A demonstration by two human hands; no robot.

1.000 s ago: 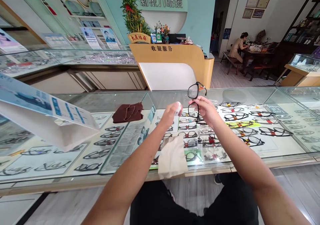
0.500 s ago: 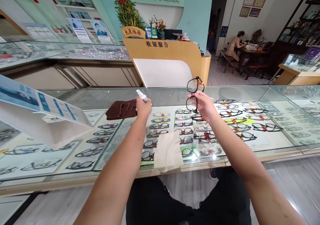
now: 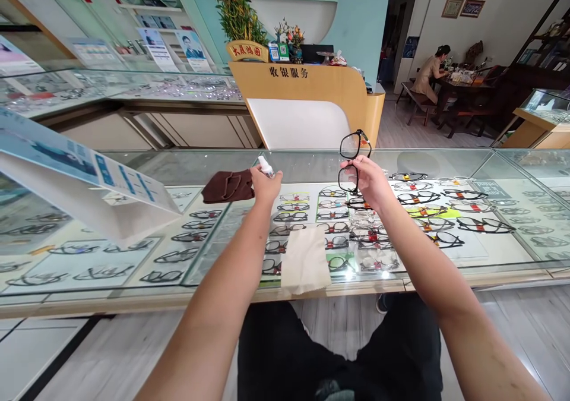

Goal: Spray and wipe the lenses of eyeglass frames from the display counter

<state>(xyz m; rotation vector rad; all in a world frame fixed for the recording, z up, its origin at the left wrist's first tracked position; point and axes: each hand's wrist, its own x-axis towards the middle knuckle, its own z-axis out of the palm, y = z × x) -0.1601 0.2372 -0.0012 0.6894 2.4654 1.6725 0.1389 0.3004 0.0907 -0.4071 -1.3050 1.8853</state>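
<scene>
My left hand is closed around a small white spray bottle, its nozzle end pointing up out of the fingers. The lower part of the bottle is hidden by the hand. Just left of it a dark brown drawstring pouch lies on the glass. Black-framed eyeglasses are pinched in my right hand, held on end above the counter with one lens over the other. Between my forearms a cream cloth lies flat near the counter's front edge.
Under the glass top of the display counter lie rows of eyeglasses. A folded card sign stands at the left. Beyond are a wooden cash desk and a person seated at a table.
The view has shifted, so most things sit slightly right and higher. The spray bottle has turned in my left hand and its fingers have shifted around it. My right hand still holds the eyeglasses.
</scene>
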